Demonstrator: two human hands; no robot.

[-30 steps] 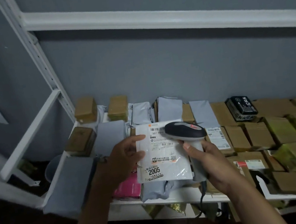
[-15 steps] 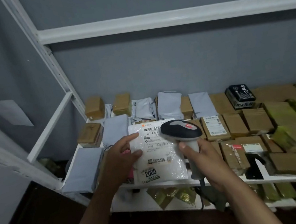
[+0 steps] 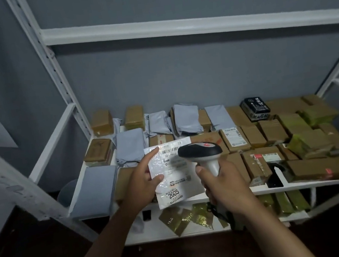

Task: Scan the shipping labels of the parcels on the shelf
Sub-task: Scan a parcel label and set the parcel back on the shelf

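Head view: the left hand [image 3: 142, 182] pinches a white poly mailer [image 3: 174, 175] above the shelf [image 3: 261, 190] front, label up; the right hand [image 3: 222, 183] wraps the handheld barcode scanner [image 3: 200, 152] over its barcode. Scanning seems underway; next likely means returning it among the cardboard parcels [image 3: 272, 132]

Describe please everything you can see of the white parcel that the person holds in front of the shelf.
The white parcel is a flat, glossy plastic bag, slightly crinkled. Its shipping label faces the camera, with a barcode near the top edge, small printed lines, a logo, and the bold number 2005 near the bottom. It is held tilted above the front of the shelf. The left hand pinches its left edge. The scanner, gripped by the right hand, covers its upper right part.
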